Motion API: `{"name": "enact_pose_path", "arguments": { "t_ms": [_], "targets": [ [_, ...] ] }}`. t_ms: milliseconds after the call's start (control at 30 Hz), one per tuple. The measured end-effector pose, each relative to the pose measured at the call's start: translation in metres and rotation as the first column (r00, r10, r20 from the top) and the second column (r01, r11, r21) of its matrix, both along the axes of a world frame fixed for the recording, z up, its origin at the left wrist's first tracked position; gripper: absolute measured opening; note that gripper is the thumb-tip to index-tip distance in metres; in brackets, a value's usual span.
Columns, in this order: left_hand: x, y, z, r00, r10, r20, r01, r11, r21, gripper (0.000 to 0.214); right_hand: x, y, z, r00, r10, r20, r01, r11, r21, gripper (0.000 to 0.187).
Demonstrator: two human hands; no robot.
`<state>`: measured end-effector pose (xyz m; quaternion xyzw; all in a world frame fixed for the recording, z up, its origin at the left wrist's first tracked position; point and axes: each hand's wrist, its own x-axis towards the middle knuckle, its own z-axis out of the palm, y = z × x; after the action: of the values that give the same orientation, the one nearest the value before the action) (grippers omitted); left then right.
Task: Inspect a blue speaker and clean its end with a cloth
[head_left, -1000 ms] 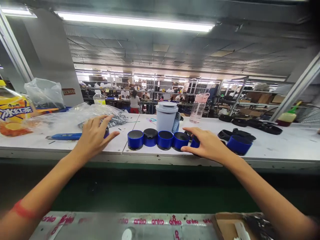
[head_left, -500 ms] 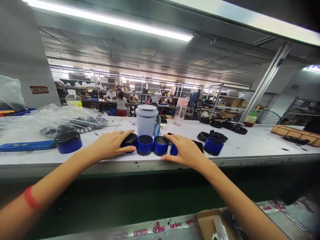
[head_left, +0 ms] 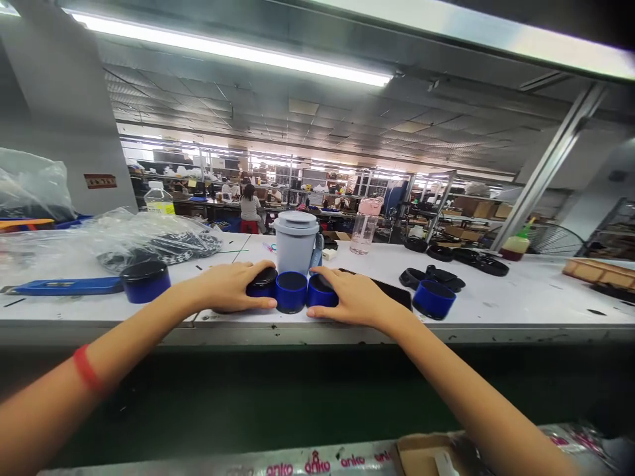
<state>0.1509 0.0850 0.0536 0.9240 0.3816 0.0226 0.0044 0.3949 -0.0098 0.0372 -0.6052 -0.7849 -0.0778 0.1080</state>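
A short row of round blue speaker shells point(head_left: 291, 291) stands near the front edge of the white workbench point(head_left: 496, 311). My left hand point(head_left: 229, 286) curls over the left end of the row, covering a black-topped shell point(head_left: 263, 280). At the row's right end my right hand point(head_left: 353, 299) wraps around another blue shell point(head_left: 317, 292). Both hands press on the row from opposite ends. One blue shell point(head_left: 145, 280) with a black top stands alone to the left, and another point(head_left: 433, 298) stands alone to the right.
A grey lidded cup point(head_left: 296, 241) and a pink bottle point(head_left: 364, 225) stand behind the row. Clear plastic bags point(head_left: 149, 238) of black parts and a flat blue tool point(head_left: 64, 286) lie left. Black ring parts point(head_left: 441, 275) lie right. A green conveyor belt point(head_left: 278, 396) runs below.
My two hands have drawn closer together, squeezing the row of blue shells tighter. The view shifted slightly left.
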Motion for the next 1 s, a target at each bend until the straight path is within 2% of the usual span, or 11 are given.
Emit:
{"name": "enact_pose_path", "arguments": {
  "t_ms": [167,267,333,367,433,500,567,633,800,900,1000],
  "targets": [
    [0.001,0.0,-0.007,0.999,0.022,0.023,-0.024,0.997,0.071,0.078,-0.001,-0.004,-0.001,1.0,0.002,0.002,-0.002,0.997,0.082,0.088],
    [0.001,0.001,-0.01,0.999,0.021,0.032,-0.024,0.996,0.086,0.079,0.021,-0.026,0.0,0.996,-0.048,-0.077,0.067,0.962,0.266,0.074],
    [0.0,0.001,-0.011,0.999,0.024,0.037,-0.027,0.996,0.088,0.08,0.051,-0.042,-0.006,0.956,-0.199,-0.213,0.274,0.863,0.424,0.062],
    [0.0,0.002,-0.011,0.999,0.025,0.039,-0.028,0.996,0.087,0.081,0.07,-0.049,-0.012,0.903,-0.299,-0.31,0.419,0.773,0.476,0.062],
    [0.0,0.002,-0.011,0.999,0.026,0.042,-0.029,0.996,0.082,0.081,0.109,-0.057,-0.028,0.739,-0.467,-0.486,0.668,0.6,0.439,0.073],
    [0.0,0.002,-0.011,0.998,0.034,0.047,-0.038,0.996,0.083,0.082,0.14,-0.059,-0.045,0.651,-0.533,-0.541,0.746,0.579,0.327,0.073],
    [0.0,0.002,-0.011,0.998,0.045,0.05,-0.049,0.995,0.083,0.083,0.155,-0.06,-0.06,0.653,-0.506,-0.564,0.731,0.614,0.297,0.064],
    [0.0,0.002,-0.011,0.998,0.05,0.048,-0.054,0.995,0.085,0.084,0.15,-0.064,-0.068,0.709,-0.397,-0.583,0.672,0.631,0.387,0.06],
    [0.001,0.004,-0.013,0.997,0.062,0.041,-0.066,0.993,0.096,0.081,0.095,-0.097,-0.067,0.9,-0.042,-0.433,0.366,0.611,0.702,0.063],
    [0.001,0.006,-0.015,0.996,0.074,0.045,-0.079,0.99,0.118,0.075,0.065,-0.114,-0.061,0.938,0.1,-0.332,0.205,0.612,0.764,0.07],
    [-0.001,0.009,-0.018,0.995,0.083,0.048,-0.088,0.987,0.133,0.074,0.049,-0.121,-0.055,0.943,0.165,-0.289,0.13,0.616,0.777,0.072]
  ]
}}
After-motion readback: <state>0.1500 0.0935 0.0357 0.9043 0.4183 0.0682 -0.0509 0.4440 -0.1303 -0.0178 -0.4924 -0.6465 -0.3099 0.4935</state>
